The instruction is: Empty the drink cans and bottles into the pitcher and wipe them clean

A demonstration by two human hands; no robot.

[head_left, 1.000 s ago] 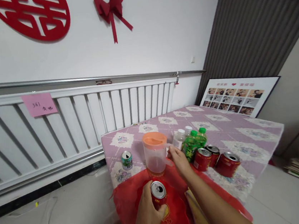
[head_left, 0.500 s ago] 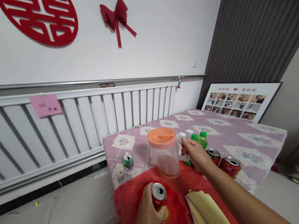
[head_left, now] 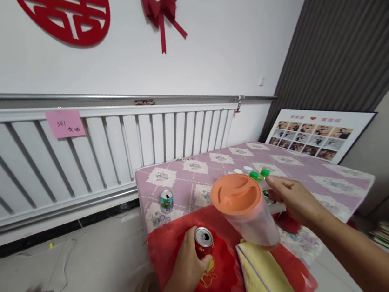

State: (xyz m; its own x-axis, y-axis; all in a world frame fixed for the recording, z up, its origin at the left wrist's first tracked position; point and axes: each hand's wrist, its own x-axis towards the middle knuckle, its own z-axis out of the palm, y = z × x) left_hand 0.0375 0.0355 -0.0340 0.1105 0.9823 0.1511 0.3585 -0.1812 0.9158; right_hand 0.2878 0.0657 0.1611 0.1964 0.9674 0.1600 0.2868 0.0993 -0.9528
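Observation:
My left hand (head_left: pixel 190 263) is closed around a red drink can (head_left: pixel 204 239), whose silver top shows an opened mouth. The can is upright over a red cloth (head_left: pixel 175 228) with a gold heart print. With my right hand (head_left: pixel 288 198) I grip the handle of a clear plastic pitcher (head_left: pixel 256 225) with an orange lid (head_left: pixel 237 192). The pitcher is tilted, its lid leaning left, above the cloth. Just below it lies a folded yellow cloth (head_left: pixel 265 274) with a purple edge. A small green-blue can (head_left: pixel 166 201) stands opened on the patterned tablecloth (head_left: pixel 150 188).
Behind the pitcher stand bottles with green caps (head_left: pixel 264 172) and white caps. A red can (head_left: pixel 289 223) is partly hidden by my right hand. A white radiator (head_left: pixel 111 151) runs along the wall. A photo board (head_left: pixel 319 134) leans at the back right.
My right hand has lifted the pitcher off the red cloth, moved it right and nearer, and tilted it. My left hand still holds the red can in about the same place. The view has shifted slightly.

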